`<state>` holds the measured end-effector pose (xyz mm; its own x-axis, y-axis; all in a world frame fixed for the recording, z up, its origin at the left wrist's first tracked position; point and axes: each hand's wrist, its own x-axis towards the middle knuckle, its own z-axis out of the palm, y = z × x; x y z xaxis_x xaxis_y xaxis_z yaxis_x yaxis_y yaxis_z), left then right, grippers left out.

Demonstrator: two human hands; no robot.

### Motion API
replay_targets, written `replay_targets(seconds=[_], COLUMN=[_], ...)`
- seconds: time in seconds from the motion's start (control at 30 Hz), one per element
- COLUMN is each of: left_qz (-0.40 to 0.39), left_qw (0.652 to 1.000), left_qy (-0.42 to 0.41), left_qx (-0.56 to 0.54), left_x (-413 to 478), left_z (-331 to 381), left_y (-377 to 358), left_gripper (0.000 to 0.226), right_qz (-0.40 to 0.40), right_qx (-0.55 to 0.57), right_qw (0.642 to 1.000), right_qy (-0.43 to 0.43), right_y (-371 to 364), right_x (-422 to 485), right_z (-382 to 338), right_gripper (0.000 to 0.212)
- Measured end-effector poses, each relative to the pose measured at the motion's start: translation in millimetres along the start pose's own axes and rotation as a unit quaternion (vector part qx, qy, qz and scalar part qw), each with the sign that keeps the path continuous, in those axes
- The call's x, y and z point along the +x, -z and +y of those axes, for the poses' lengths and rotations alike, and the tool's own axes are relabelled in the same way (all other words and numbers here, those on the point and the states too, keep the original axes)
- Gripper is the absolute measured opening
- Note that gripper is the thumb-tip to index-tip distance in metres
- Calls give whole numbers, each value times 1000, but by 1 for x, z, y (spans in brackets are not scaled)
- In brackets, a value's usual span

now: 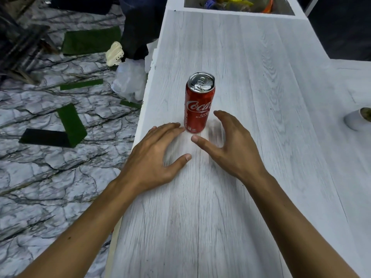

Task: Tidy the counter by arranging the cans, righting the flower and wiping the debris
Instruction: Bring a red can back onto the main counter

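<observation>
Red can [198, 105] stands up straight on the white wood counter [261, 77]. It is tall and thin, so it could tip over easily. If a finger bumps it high up, or one grip pushes harder than the other, it may fall and roll. The counter's left edge is not far away, and past it is the floor [50, 177], so a rolling can could drop down there. I cannot tell if the top of the can is open. If it is, a fall could spill drink and make more mess.

The left grip [158, 155] is open, with straight fingers low over the counter. Its fingertips [176, 125] are just beside the bottom of the can, on the left. The right grip [226, 145] is open too, with fingers spread and bent like a claw. Its thumb [195, 138] is just in front of the can's bottom, and its other fingers are near the can's right side. Neither grip seems to touch the can, which sits between them. A white pot [354, 120] is well apart at the right edge, partly cut off
</observation>
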<state>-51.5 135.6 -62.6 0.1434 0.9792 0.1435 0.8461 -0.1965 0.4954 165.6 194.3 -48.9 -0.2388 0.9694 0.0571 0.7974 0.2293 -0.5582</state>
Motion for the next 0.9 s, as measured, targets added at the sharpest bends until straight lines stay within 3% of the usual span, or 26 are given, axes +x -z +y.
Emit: replay_targets(seconds=[0.23,0.47,0.9], left_qz=[-7,-25,-71], left_qw=[1000,1000,992], left_qy=[-3,-6,-101], left_qx=[13,-4,-1], left_x=[-11,-22,0], left_z=[22,58,160], left_y=[-8,-23,-72], left_gripper=[72,73,74], right_qz=[-44,-53,-23], right_qx=[-90,-110,-142], right_qw=[994,991,990], right_qy=[42,58,-1], right_y=[16,41,111], right_x=[-38,-73,-143], right_z=[16,42,122], right_gripper=[84,80,79])
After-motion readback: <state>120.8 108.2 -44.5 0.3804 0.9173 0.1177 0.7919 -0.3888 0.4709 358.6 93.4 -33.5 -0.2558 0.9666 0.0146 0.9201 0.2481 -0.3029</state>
